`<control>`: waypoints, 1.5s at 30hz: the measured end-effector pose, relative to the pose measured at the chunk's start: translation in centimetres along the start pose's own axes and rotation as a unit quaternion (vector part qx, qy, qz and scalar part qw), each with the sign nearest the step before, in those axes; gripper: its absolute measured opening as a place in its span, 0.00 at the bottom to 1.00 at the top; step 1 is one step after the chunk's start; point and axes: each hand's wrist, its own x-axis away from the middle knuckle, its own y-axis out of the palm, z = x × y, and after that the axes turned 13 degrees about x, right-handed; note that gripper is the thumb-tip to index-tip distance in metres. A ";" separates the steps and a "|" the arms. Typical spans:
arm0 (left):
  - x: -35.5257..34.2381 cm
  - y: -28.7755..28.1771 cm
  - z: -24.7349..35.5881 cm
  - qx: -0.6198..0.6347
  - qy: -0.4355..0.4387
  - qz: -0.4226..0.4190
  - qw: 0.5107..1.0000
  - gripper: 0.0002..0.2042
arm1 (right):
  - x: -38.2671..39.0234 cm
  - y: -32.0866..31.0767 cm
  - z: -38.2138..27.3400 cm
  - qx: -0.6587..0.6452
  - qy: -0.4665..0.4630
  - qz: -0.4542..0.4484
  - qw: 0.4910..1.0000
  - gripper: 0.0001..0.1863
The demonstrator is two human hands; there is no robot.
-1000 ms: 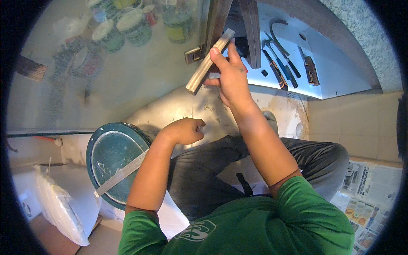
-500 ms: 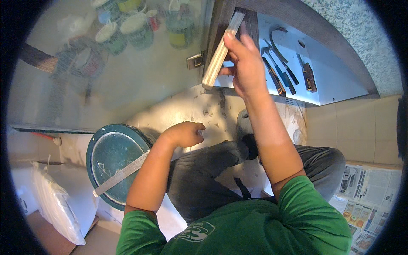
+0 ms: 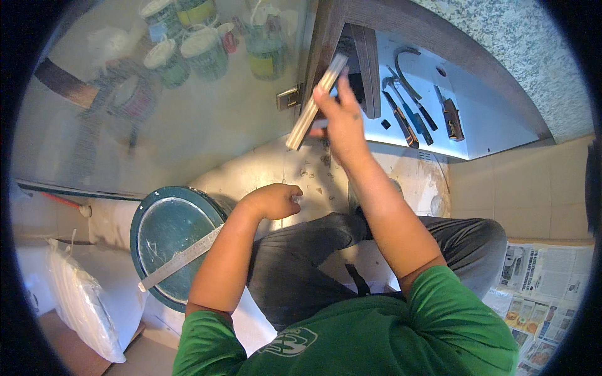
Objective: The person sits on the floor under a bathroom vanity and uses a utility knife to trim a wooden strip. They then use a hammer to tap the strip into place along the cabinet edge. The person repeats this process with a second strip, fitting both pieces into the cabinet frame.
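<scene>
While clamping the pale strip (image 3: pixel 305 125) in right grip (image 3: pixel 345 125), dipped it lower again, so no release yet; honestly couldn't tell on left grip (image 3: pixel 272 201).

The right hand (image 3: pixel 347 127) holds a pale strip (image 3: pixel 308 120) — tilted, blurred — by a brown cabinet frame (image 3: pixel 327 31); the left hand (image 3: pixel 273 201), curled, is near a green bucket (image 3: pixel 169 225), a ruler (image 3: pixel 182 257) across it

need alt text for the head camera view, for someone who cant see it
A person's right hand grips a slanted, pale, wood-like strip in front of an open cabinet where hand tools lie. The left hand is loosely curled beside a round green bucket with a metal ruler lying across its top.
</scene>
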 end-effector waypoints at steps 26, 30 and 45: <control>0.5 -0.1 -0.1 -0.003 -0.004 0.009 1.000 0.24 | 0.7 -5.6 7.0 -0.015 -0.024 -0.022 0.999 0.33; 0.3 0.1 -0.3 -0.010 -0.006 0.014 1.000 0.24 | -0.4 -6.7 3.1 0.138 -0.231 0.047 0.962 0.37; 0.5 -0.1 -0.2 0.002 -0.025 0.009 1.000 0.27 | -5.4 -3.5 1.0 0.100 -0.240 0.101 0.960 0.24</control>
